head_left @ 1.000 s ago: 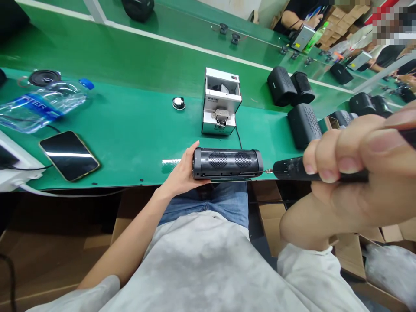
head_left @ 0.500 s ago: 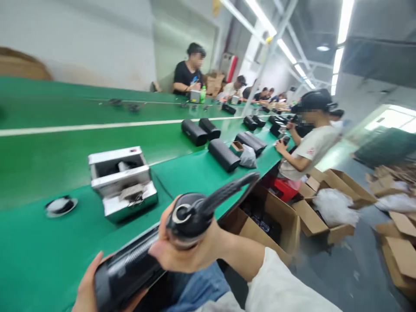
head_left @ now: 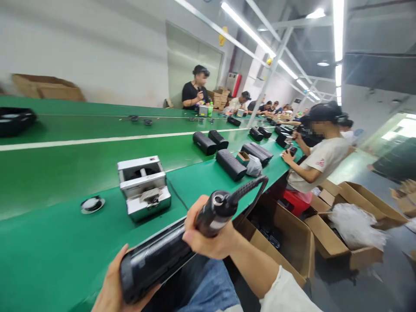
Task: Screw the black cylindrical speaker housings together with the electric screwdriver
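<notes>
- Nearest you, your left hand [head_left: 112,281] cups the near end of the black speaker unit [head_left: 156,260], thumb along one side and fingers on the other; the unit lies tilted above your lap, at the bench's front edge.
- Your right hand [head_left: 208,245] is wrapped round the corded driver [head_left: 214,210], whose rear end and cord [head_left: 248,190] point up and away from you. The driver's tip is hidden — whether it touches the unit cannot be told.
- The step in hand, by judgement, is driver work on the speaker unit. The next move would call for a firm left grip and a clear sight of the tip — set square to its seat.
- Beyond the unit, on the green bench [head_left: 48,255], stand a small white-fronted machine [head_left: 144,188] and, to its left, a loose round part [head_left: 93,204].
- Farther along the bench lies a dark speaker case [head_left: 230,164], just beside a plastic bag [head_left: 254,166].
- Past these, a co-worker in a pale shirt [head_left: 329,158] sits at the right; another in black [head_left: 190,96] is across the bench.
</notes>
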Available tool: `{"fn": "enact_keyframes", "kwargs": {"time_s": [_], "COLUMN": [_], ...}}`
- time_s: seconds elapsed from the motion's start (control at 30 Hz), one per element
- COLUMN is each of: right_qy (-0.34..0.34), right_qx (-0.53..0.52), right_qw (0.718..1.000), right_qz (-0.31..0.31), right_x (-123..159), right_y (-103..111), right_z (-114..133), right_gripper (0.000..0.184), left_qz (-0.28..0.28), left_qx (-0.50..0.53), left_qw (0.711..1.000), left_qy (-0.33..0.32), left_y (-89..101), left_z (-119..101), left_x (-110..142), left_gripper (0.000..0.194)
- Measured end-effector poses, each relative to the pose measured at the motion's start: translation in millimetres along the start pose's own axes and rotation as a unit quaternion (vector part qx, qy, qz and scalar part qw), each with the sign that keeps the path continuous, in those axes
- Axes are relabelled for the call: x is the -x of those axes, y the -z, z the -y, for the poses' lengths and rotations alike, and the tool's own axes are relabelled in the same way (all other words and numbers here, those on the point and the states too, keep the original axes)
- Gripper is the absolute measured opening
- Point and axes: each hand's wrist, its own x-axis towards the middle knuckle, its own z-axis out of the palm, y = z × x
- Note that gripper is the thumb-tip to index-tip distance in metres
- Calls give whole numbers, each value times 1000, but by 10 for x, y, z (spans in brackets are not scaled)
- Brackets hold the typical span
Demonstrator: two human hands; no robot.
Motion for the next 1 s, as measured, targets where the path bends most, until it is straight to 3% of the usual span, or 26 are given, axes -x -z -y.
{"fn": "enact_keyframes", "kwargs": {"time_s": [0.1,0.17,0.23,0.27,0.37,0.47,0.57,0.7,0.87,1.0], "right_qy": [-3,17,115,137,157,125,115,122,149,124], "right_qx": [-76,-127,-100,-80,-22,63,79,81,97,126], "right_qw": [996,989,986,987,979,974,972,969,964,968], "right_qz": [56,78,69,19,-126,-177,-188,-200,-197,-177], "right_x": [-72,-269,-581,-756,-1240,-1578,-1770,-1891,-1976,-1988], "right_y": [58,102,95,59,-131,-293,-360,-358,-275,-222], "right_z": [272,419,461,434,166,-266,-656,-976,-1150,-1173], "right_gripper": [28,27,21,19,33,55,64,63,68,73], "left_qz": [83,110,118,120,123,125,129,133,132,127], "left_qx": [13,25,32,35,38,36,38,45,54,50], "left_qw": [996,993,992,992,991,991,990,989,989,990], "left_qy": [30,25,29,32,43,41,40,42,36,32], "left_y": [109,179,218,227,225,216,214,229,253,245], "left_z": [-212,-305,-345,-355,-385,-403,-401,-408,-438,-428], "left_x": [76,73,54,48,58,82,91,74,49,51], "left_gripper": [115,119,124,127,133,135,136,137,138,138]}}
